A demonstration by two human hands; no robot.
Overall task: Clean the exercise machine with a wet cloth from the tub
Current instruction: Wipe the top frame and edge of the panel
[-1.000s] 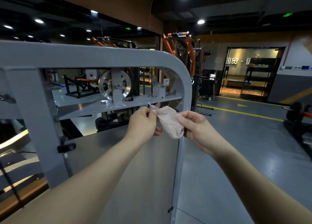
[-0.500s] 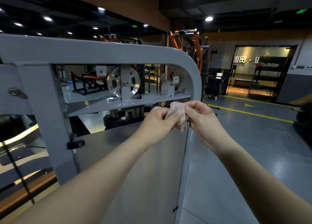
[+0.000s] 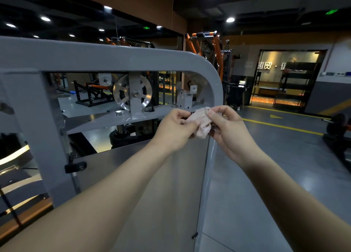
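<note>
A small, bunched pale-pink cloth (image 3: 200,121) is held up in front of the exercise machine (image 3: 114,58), right at the rounded upper corner of its grey frame. It is pinched from the left by the left hand (image 3: 174,130), whose fingers are curled round one end. From the right it is pinched by the right hand (image 3: 228,130), with thumb and fingertips closed on the other end. The cloth is drawn a little between the two hands, and a folded lump is seen hanging below the grip. Whether the cloth is touching the frame's upright post cannot be told; it is held just in front of it.

Behind the hands, a silver pulley wheel (image 3: 132,95) is mounted upright in a bracket on a flat grey crossbar (image 3: 106,120). A small grey bracket (image 3: 187,98) is set on that same bar, just beside the cloth. Below the bar, a plain grey panel (image 3: 152,185) is fitted into the frame, and a black knob (image 3: 76,166) is fixed at the panel's left edge. To the right, the grey floor (image 3: 266,175) is crossed by a yellow line (image 3: 281,126). Further back, an orange machine (image 3: 209,43) is seen near a lit doorway (image 3: 284,77).
</note>
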